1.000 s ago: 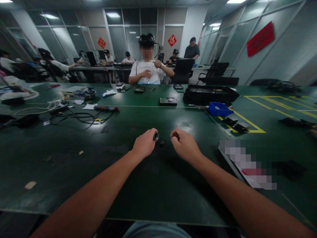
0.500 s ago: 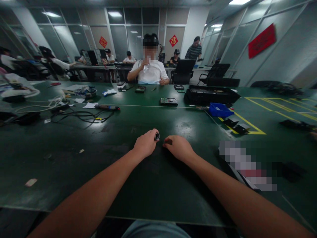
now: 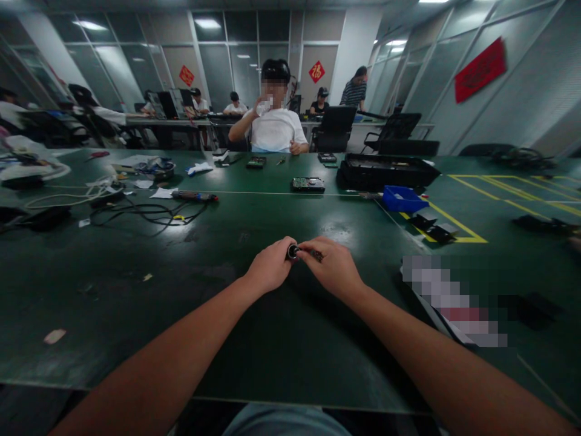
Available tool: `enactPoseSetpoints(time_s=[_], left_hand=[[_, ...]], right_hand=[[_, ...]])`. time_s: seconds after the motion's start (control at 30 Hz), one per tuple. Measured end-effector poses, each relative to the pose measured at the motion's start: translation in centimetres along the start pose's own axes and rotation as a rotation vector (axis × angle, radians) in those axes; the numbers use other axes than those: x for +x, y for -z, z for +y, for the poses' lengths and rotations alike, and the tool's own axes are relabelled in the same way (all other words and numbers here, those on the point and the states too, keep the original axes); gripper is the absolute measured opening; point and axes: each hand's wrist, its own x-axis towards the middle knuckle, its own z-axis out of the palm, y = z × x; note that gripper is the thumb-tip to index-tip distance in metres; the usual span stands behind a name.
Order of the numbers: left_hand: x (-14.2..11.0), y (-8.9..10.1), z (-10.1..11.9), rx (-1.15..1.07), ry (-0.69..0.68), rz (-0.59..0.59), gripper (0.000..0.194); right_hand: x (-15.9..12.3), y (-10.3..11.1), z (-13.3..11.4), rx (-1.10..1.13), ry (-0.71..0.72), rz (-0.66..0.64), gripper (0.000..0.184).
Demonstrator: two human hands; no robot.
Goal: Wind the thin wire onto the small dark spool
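In the middle of the head view, my left hand (image 3: 271, 264) is closed round a short dark tube with a shiny metal rim (image 3: 293, 251). Its round open end faces me and to the right; the rest is hidden in the fist. My right hand (image 3: 330, 261) is closed in a pinch, thumb and fingertips right at the tube's mouth. Whatever lies between those fingertips is too small and dark to make out. Both hands are held over the green tabletop (image 3: 254, 351).
Ahead lie a hard drive (image 3: 308, 184), a long black tray (image 3: 388, 172) and a blue bin (image 3: 405, 198). A corded electric screwdriver (image 3: 195, 196) and tangled cables are on the left. A blurred-out flat item (image 3: 449, 303) lies right. A person (image 3: 276, 124) sits opposite, drinking.
My right hand has moved left, from a small gap beside the tube to its open end. The tube in my left hand has shifted slightly right. The person opposite has raised the bottle.
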Motion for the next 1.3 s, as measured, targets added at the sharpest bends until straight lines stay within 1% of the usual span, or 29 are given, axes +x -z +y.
enactPoseSetpoints(time_s=[0.07,0.13,0.2,0.27,0.57,0.8,1.07,1.17,1.3], left_hand=[[0.03,-0.13,0.21,-0.055,-0.033,-0.009,0.018],[0.08,-0.23,0.36,-0.093,-0.064,-0.009,0.02],[0.12,-0.28,0.46,-0.1,-0.081,-0.007,0.02],[0.14,-0.26,0.52,-0.089,-0.085,-0.006,0.018],[0.03,0.06,0.86,-0.069,-0.094,-0.03,0.02],[0.01,0.03,0.51,-0.037,-0.081,-0.009,0.023],[-0.07,-0.06,0.6,0.0,-0.13,-0.038,0.023],[-0.06,-0.07,0.48,-0.001,-0.128,-0.025,0.023],[0.14,-0.24,0.06,-0.028,-0.084,0.025,0.02]], right_hand=[[-0.05,0.0,-0.06,0.015,0.013,0.003,0.017],[-0.08,-0.04,-0.04,0.017,0.007,0.011,0.022],[-0.09,-0.08,0.01,0.015,-0.014,0.032,0.029],[-0.09,-0.09,0.08,0.012,-0.036,0.05,0.031],[0.04,0.02,0.3,-0.02,-0.087,0.059,0.028],[-0.13,0.02,0.25,-0.011,-0.078,0.062,0.026],[-0.12,-0.08,0.35,0.011,-0.105,0.043,0.027],[-0.16,0.03,0.22,0.018,-0.11,0.049,0.028],[-0.31,0.44,-0.2,0.07,-0.121,0.077,0.029]])
